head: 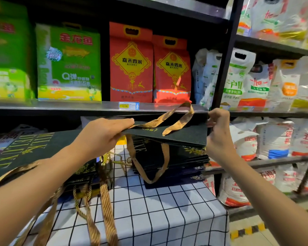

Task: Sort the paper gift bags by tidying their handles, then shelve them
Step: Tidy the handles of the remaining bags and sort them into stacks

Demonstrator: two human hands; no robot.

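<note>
A flat black gift bag (185, 134) held level above the stack (174, 160) — left hand (103, 135) gripping its near edge, right hand (219, 125) pinching its far corner — gold ribbon handle (176, 119) lying on top between them.

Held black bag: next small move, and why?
Probably flatten the gold ribbon handle against the black bag. The left hand and right hand grip the bag's two ends, holding it flat over the stack of bags, but the handle loops up loose, untidied.
</note>
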